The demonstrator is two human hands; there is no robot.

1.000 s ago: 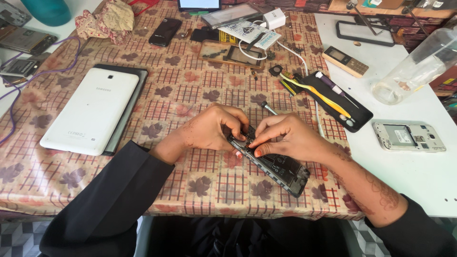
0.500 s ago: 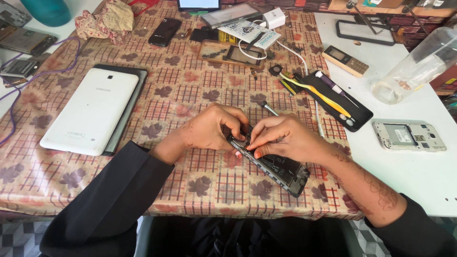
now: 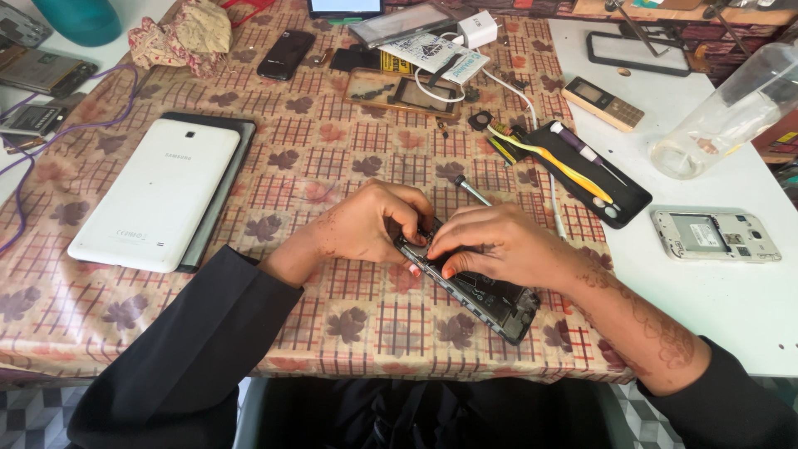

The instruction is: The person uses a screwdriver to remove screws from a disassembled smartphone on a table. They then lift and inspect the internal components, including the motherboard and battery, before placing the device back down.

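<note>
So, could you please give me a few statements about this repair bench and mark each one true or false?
1. Both the left hand and the right hand are on the opened black phone body. True.
2. The white tablet lying face down is to the right of the hands. False: it lies to their left, on the brown leaf-patterned tablecloth.
3. The silver phone frame with its back open rests on the white table surface. True.
4. The clear plastic bottle stands upright. False: it lies tilted on its side.
5. The yellow-handled tool is held in the right hand. False: it lies on a black tray.
</note>
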